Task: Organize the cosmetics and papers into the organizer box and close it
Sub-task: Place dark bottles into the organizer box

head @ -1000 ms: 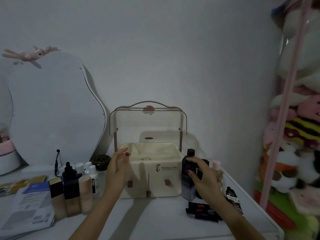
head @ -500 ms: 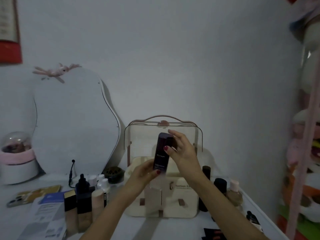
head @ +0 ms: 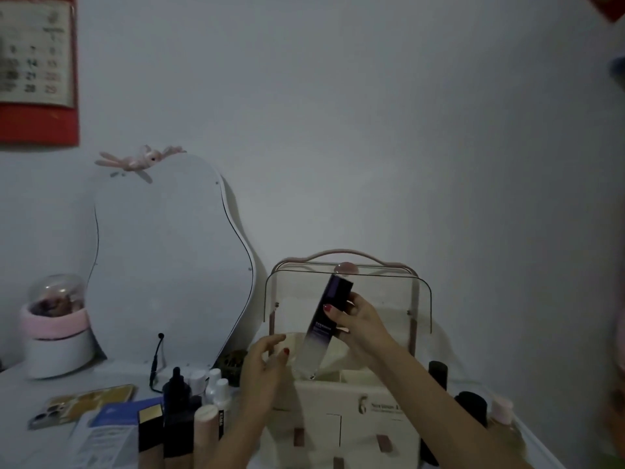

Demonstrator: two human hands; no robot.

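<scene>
The cream organizer box [head: 351, 414] stands at lower centre with its clear lid [head: 389, 299] raised upright behind it. My right hand [head: 358, 324] grips a tall purple-to-clear bottle [head: 321, 328], tilted, its lower end dipping into the box's open top. My left hand [head: 267, 370] hovers with fingers apart at the box's left rim, holding nothing. Several cosmetic bottles [head: 182, 411] stand left of the box, beside a blue-and-white paper leaflet [head: 105, 431]. More dark and pink bottles [head: 473, 406] stand to the box's right.
A wavy white mirror [head: 162, 258] leans on the wall at the left, with a phone [head: 81, 404] lying before it. A pink-banded glass dome ornament [head: 55, 326] sits far left. A red calendar [head: 33, 69] hangs on the wall.
My right hand picked the purple bottle up from beside the box, lifted it, and now lowers it tilted into the box. My left hand let go of its base. The view tilted upward.
</scene>
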